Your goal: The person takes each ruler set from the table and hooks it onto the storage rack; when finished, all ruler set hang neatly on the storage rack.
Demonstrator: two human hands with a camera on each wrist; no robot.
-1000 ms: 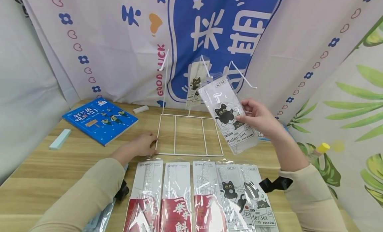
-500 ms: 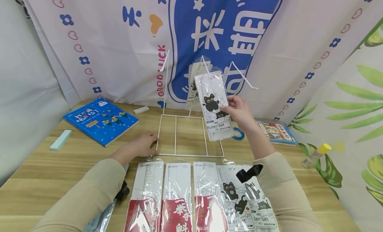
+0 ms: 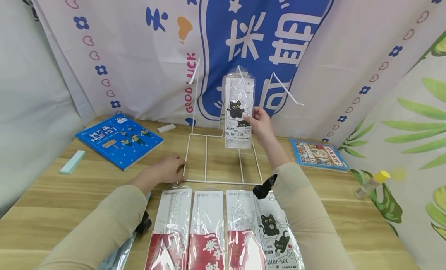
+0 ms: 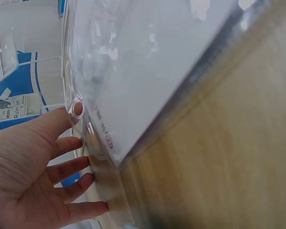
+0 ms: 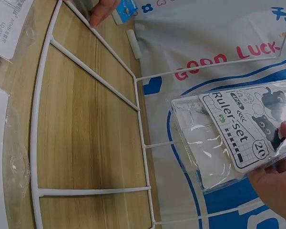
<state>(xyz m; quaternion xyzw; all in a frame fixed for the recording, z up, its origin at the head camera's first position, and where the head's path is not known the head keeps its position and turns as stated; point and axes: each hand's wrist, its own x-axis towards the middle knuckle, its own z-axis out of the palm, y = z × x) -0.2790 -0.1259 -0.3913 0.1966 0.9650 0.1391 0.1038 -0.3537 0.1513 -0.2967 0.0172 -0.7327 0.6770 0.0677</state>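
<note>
My right hand [image 3: 261, 125] pinches a ruler set package [image 3: 236, 134] with black cats on it, thumb on its front. The package hangs upright at the middle hook of a white wire rack [image 3: 223, 181]; whether the hook passes through its hole I cannot tell. Mostly hidden behind it, another ruler set hangs from that hook. My left hand [image 3: 167, 169] rests at the rack's left front corner; its fingers [image 4: 71, 167] are spread and touch the wire. In the right wrist view the held package [image 5: 243, 129] shows its clear lower end.
Red-and-white ruler packs [image 3: 208, 227] and a cat ruler set [image 3: 278, 239] lie along the front, partly under my right forearm. A blue book [image 3: 120, 140], an eraser [image 3: 166, 128] and a pale green bar [image 3: 72, 161] lie left. Right are another book [image 3: 318, 154] and a yellow-capped bottle [image 3: 371, 185].
My right hand has carried the ruler set left and straightened it upright, over the package on the middle hook. My left hand has stayed at the rack's corner.
</note>
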